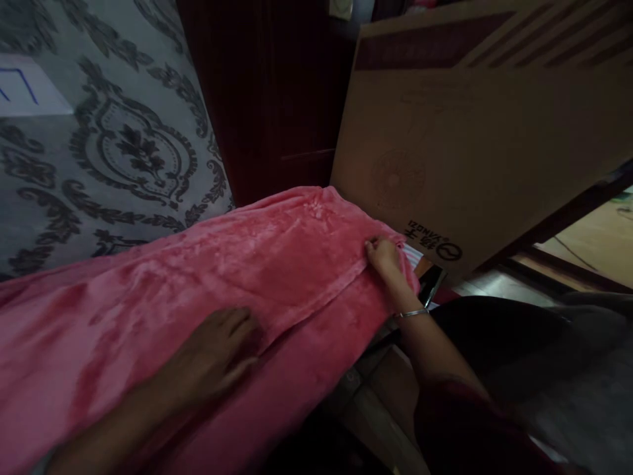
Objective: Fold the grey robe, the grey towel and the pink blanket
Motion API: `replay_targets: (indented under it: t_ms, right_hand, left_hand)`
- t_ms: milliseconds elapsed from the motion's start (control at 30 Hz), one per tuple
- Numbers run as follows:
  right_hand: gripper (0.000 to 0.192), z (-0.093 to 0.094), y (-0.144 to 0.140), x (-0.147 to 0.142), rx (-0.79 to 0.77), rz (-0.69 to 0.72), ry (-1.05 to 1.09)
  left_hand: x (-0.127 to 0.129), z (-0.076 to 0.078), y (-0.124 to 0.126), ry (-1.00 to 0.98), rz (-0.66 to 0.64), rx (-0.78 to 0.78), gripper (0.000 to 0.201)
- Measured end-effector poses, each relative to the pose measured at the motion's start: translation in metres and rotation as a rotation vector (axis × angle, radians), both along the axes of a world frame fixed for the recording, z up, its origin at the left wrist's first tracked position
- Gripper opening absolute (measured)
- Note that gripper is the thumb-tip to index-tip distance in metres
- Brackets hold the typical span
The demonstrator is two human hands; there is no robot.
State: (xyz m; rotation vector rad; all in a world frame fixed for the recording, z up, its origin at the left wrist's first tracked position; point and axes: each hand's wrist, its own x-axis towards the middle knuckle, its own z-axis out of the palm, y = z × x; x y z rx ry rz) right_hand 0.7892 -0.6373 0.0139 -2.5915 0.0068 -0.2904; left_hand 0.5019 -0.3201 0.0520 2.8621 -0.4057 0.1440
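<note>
A pink plush blanket lies spread over a long surface, with one layer folded so that its edge runs as a seam between my hands. My right hand, a bangle at its wrist, pinches that edge near the blanket's far right end. Lower left, my left hand rests on the blanket with its fingers curled at the same edge; it is dim and a little blurred. What lies under the blanket is hidden, apart from a bit of striped material by the right end.
Behind the blanket stands a large cardboard box with printing, against a dark red door. Patterned wallpaper with a white paper sheet covers the left wall. A dark rounded object is at right, above the tiled floor.
</note>
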Motion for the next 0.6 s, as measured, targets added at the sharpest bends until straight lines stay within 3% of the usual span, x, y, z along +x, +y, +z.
replay_targets:
  t_ms: [167,400,600]
  right_hand:
    - [0.042,-0.001,-0.014,-0.009,0.098,-0.057,0.075]
    - [0.056,-0.003,-0.019,0.017,0.274,-0.123,0.006]
    - [0.059,-0.008,-0.016,0.036,0.43,-0.165,-0.079]
  left_hand:
    - [-0.012,-0.023,-0.016,-0.047,0.048,0.01,0.051]
    - [-0.009,-0.018,-0.012,-0.082,-0.004,0.022,0.056]
    - [-0.001,-0.023,-0.007,-0.042,0.068,-0.004,0.05]
